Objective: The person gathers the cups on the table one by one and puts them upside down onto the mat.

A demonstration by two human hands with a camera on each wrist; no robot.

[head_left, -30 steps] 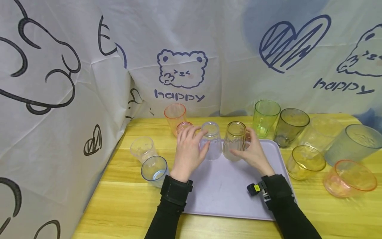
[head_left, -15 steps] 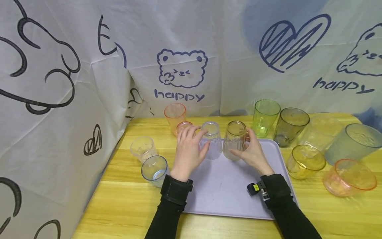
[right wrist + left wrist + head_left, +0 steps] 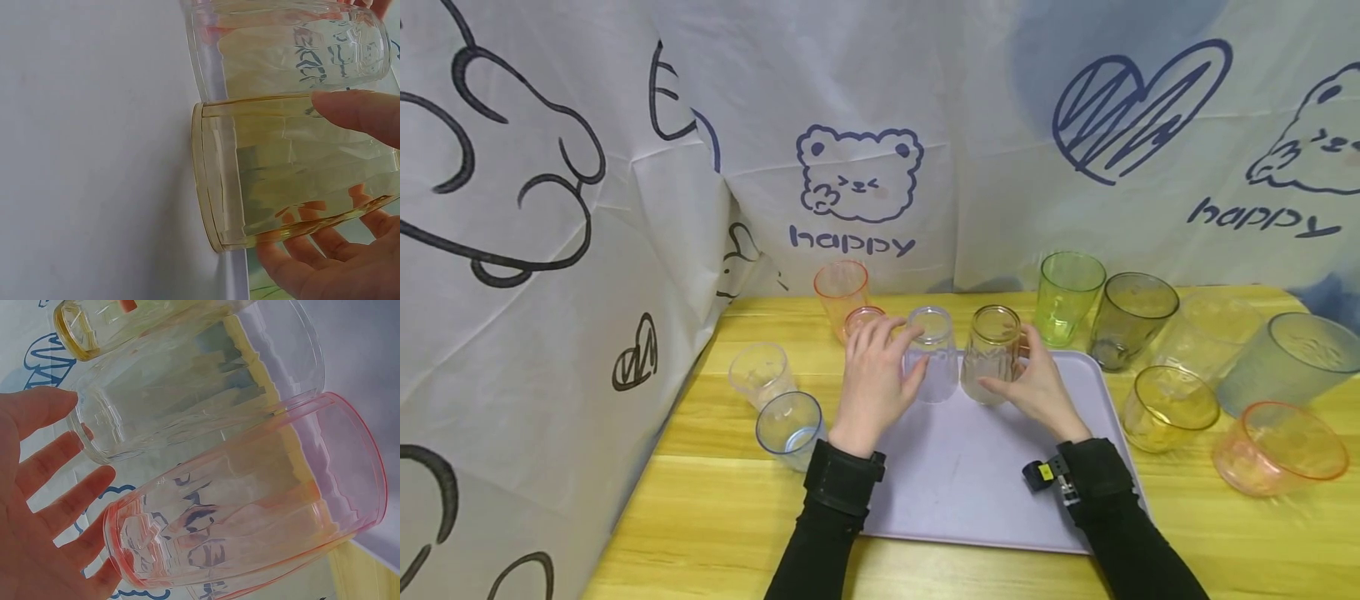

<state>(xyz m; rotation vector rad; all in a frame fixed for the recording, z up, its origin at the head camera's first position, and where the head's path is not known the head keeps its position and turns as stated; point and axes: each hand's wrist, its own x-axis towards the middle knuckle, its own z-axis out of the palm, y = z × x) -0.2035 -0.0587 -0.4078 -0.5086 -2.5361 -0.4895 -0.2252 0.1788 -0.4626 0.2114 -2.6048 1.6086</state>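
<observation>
Three tumblers stand upside down in a row at the far side of the lilac tray. A pink one is largely hidden by my left hand in the head view. Beside it is a clear one, then an amber-yellow one. My left hand's fingers are spread and fairly straight near the bases of the pink and clear tumblers; whether each fingertip touches is hard to tell. My right hand grips the amber tumbler, thumb on one side, fingers curled round the other.
Upright at the right are a green tumbler, a grey one, a yellow cup, a bluish tumbler and an orange-pink cup. On the left stand a clear cup, a blue-rimmed one and a red-rimmed tumbler.
</observation>
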